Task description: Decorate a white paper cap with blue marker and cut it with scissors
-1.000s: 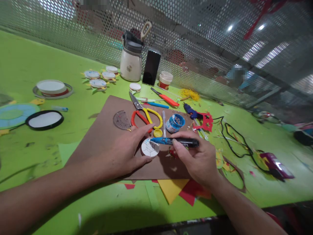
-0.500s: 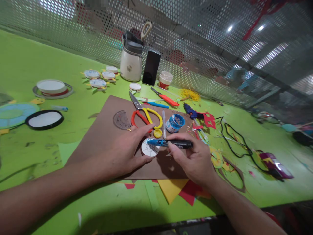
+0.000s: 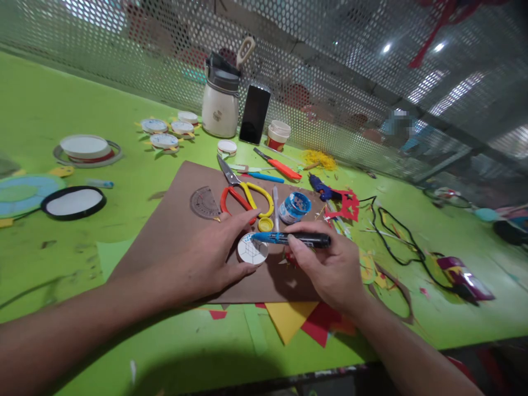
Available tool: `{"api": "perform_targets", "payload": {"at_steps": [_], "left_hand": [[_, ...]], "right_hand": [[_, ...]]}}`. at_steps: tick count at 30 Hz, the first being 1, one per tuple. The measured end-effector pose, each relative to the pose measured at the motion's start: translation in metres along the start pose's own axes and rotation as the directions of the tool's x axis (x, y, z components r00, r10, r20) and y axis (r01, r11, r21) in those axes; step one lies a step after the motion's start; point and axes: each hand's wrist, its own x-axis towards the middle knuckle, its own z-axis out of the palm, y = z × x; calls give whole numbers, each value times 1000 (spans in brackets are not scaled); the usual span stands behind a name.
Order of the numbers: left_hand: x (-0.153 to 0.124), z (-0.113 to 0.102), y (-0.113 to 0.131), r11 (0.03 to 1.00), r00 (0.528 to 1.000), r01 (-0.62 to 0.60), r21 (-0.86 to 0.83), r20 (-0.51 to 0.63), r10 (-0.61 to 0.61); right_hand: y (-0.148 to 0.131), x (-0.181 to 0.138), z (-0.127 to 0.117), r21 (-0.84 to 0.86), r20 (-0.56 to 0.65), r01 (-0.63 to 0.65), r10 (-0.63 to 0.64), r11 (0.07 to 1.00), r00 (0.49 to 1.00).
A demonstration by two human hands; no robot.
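My left hand point(image 3: 210, 250) holds a small white disc point(image 3: 252, 252) by its edge, between thumb and forefinger. Black lines in a honeycomb pattern cover the disc's top, with blue dots near its upper edge. In my right hand point(image 3: 330, 264) is a marker pen point(image 3: 303, 239) with a black barrel and blue front end, its tip at the disc's upper part. Beyond the disc lie a yellow cap point(image 3: 265, 224), scissors point(image 3: 235, 184) with red and yellow handles, and a blue paint jar point(image 3: 295, 207). A clear protractor point(image 3: 205, 203) rests left of the scissors.
A brown board point(image 3: 160, 220) lies under my hands on the green table point(image 3: 74, 264). Behind it stand a bottle point(image 3: 220, 107), a phone point(image 3: 254, 114) and several white-topped discs point(image 3: 164, 142). To the right are a glue gun point(image 3: 324, 188) and its black cord point(image 3: 396, 242).
The marker has shifted slightly to the right, along with my right hand, showing more of the disc's lines. My left hand still holds the disc in place.
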Motion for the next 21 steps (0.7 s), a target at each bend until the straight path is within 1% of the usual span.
{"api": "perform_targets", "payload": {"at_steps": [4, 9, 17, 21], "left_hand": [[0, 0, 0, 1000, 1000, -12, 2, 7, 12], [0, 0, -1, 1000, 1000, -19, 6, 5, 19], [0, -1, -2, 1000, 999, -12, 8, 33, 12], [-1, 0, -1, 1000, 1000, 5, 14, 22, -5]], "right_hand": [[-1, 0, 1, -22, -8, 14, -15, 1000, 1000], [-1, 0, 1, -24, 5, -7, 7, 1000, 1000], [-1, -1, 1, -40, 13, -25, 26, 999, 1000], [-1, -1, -2, -65, -26, -19, 18, 998, 1000]]}}
